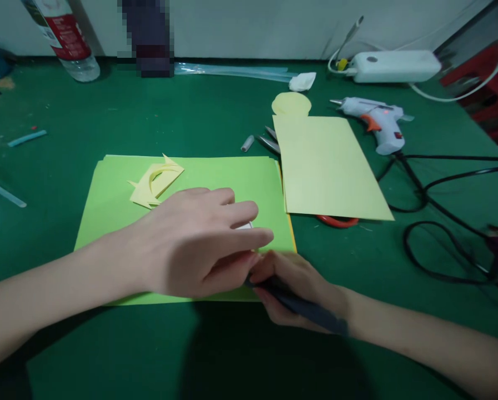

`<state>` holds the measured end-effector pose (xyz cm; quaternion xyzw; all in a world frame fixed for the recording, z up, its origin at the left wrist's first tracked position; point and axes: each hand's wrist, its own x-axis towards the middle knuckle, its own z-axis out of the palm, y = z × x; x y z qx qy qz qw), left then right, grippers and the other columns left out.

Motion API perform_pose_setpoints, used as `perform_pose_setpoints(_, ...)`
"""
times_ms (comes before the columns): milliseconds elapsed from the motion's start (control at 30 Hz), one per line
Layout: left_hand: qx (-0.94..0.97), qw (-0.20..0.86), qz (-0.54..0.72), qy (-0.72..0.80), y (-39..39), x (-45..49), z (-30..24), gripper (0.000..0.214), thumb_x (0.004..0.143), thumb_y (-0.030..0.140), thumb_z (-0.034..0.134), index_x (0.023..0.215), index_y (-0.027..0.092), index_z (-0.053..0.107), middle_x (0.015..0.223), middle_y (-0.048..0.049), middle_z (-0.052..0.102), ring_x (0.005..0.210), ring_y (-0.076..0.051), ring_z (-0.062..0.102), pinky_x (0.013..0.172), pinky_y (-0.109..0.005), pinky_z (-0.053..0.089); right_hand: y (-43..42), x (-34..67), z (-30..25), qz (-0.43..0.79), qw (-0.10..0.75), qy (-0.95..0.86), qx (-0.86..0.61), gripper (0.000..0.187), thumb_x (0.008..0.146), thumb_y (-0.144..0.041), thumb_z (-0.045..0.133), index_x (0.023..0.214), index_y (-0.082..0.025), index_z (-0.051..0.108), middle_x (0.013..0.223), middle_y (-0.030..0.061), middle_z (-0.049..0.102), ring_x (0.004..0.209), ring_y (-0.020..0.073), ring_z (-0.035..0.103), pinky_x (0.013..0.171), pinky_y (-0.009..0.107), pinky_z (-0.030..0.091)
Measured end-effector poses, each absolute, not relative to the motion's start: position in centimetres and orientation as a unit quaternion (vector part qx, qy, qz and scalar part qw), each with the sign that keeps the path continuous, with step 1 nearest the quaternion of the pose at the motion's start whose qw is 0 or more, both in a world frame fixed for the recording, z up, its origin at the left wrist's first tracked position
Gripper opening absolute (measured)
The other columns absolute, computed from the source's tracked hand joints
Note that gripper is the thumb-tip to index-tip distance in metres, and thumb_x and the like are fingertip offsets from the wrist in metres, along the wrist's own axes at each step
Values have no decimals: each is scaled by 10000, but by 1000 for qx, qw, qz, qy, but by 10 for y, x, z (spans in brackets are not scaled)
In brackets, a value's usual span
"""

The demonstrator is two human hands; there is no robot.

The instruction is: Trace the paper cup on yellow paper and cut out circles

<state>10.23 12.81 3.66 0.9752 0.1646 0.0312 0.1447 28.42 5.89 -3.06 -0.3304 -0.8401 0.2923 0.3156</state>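
Observation:
My left hand (199, 244) lies palm down over a stack of light green paper (119, 239), its fingers bent over a white object (245, 226). Only a thin edge of that object shows between the fingers, so its kind is hidden. Close against it, my right hand (298, 289) is closed around a dark pen (302, 308). The pen's tip is hidden behind my left hand. Beyond the left wrist, a cut and folded pale yellow paper piece (165, 180) rests on the green stack.
Right of the stack, pale yellow sheets (327, 166) partly cover red-handled scissors (338, 221). Behind them lies a yellow paper disc (291, 104). A glue gun (377, 119) with black cable (419, 189) is at right. A power strip (396, 65) and a bottle (71, 41) stand at the back.

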Motion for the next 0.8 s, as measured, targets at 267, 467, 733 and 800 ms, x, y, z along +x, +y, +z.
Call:
perform_pose_setpoints(267,978,132,49,156,130,101,34,340,906,280,261,823,178,574,722,-36,507,587,-159,381,499,-294,266,57,284,-28,272,330,-819,-382,158,710,-90,393,755,-232,339,514,-65,474,371,63,427,369,159,321)
perform_pose_setpoints(467,979,118,42,161,129,102,34,310,888,262,292,814,176,580,724,-47,516,596,-159,389,499,-286,260,57,285,-31,286,328,-833,-341,173,708,-96,413,790,-233,345,561,-48,520,418,77,479,387,163,350)
perform_pose_setpoints(733,980,111,34,163,129,104,34,322,890,272,280,828,182,583,731,-48,517,601,-164,403,492,-289,268,57,286,-32,255,335,-833,-359,198,694,-88,435,790,-238,347,537,-50,519,401,82,473,397,174,364)
perform_pose_setpoints(800,980,111,35,163,129,104,33,317,887,271,283,815,183,579,731,-46,512,599,-168,405,488,-292,267,57,287,-32,258,323,-840,-350,208,692,-85,444,800,-234,347,548,-39,532,427,90,504,414,175,383)
